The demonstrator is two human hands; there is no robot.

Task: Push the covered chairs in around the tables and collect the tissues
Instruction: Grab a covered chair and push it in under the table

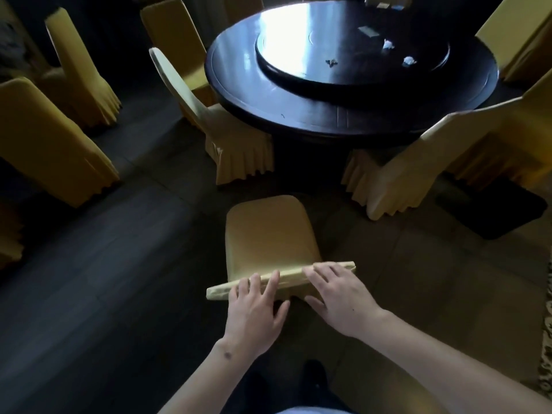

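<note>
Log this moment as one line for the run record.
step: pushing chair in | left hand: on chair back | right hand: on chair back | chair: short of table | tissues: uncollected

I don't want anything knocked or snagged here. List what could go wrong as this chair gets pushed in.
1. Both the left hand and right hand rest on the top of the chair backrest; a push that high might tip it rather than slide it.
2. The gap between the left chair and right chair looks narrow, so their skirts could catch.
3. A bump against the table may shift the tissues.
</note>
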